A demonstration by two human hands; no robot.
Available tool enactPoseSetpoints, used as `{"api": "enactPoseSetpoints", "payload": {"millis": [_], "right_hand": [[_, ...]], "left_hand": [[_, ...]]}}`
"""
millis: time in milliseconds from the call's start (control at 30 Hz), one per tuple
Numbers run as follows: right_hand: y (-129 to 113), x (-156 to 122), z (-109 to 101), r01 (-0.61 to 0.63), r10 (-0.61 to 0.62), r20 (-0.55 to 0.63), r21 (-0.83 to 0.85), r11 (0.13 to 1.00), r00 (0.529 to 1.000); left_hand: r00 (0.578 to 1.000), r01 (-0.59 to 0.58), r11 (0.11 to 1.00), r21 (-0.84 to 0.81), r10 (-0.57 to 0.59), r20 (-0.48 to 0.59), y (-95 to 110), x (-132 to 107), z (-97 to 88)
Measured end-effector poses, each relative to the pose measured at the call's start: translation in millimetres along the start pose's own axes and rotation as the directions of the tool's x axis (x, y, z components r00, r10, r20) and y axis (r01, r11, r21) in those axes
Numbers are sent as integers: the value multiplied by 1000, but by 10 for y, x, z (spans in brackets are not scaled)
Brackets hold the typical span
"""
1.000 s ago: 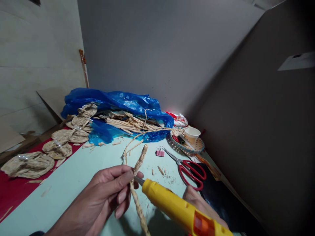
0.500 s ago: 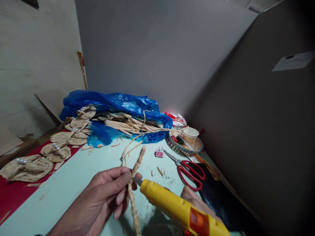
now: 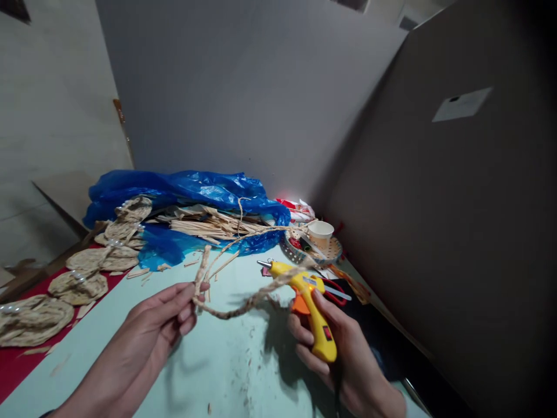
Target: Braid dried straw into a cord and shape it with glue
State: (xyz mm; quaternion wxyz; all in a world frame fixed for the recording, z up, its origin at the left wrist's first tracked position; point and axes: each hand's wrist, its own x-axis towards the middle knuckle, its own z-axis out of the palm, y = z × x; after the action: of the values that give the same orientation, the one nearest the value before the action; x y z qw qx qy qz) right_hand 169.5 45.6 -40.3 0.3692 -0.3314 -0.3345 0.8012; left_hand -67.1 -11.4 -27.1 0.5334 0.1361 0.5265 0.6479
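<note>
My left hand is closed, pinching a beige twisted straw cord near one end. Above the fingers a short end stands up, while the long part sweeps right and blurs in front of the glue gun. In my right hand is a yellow hot glue gun, gripped round the handle, its metal nozzle pointing left and apart from the cord. A pink binder clip and red-handled scissors lie behind the gun, both partly hidden.
Woven straw pieces with pearls lie on red cloth at the left. A blue plastic bag with straw strips is at the back. A paper cup sits in a woven basket, and a dark sheet lies at right.
The glue gun has pulled away from the cord to the right and turned more upright. The cord's long part has swung from hanging down to stretching rightward. The view has shifted right.
</note>
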Motion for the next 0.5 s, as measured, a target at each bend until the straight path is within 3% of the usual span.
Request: {"api": "enactPoseSetpoints", "payload": {"millis": [333,500], "right_hand": [[166,34,-126,-102,97,-35,-184,978,995],[138,-42,-204,-138,153,11,-370,919,988]], "left_hand": [[990,-55,998,18,57,-133,21,-26,8],[994,-67,997,-25,64,-86,35,-43,54]]}}
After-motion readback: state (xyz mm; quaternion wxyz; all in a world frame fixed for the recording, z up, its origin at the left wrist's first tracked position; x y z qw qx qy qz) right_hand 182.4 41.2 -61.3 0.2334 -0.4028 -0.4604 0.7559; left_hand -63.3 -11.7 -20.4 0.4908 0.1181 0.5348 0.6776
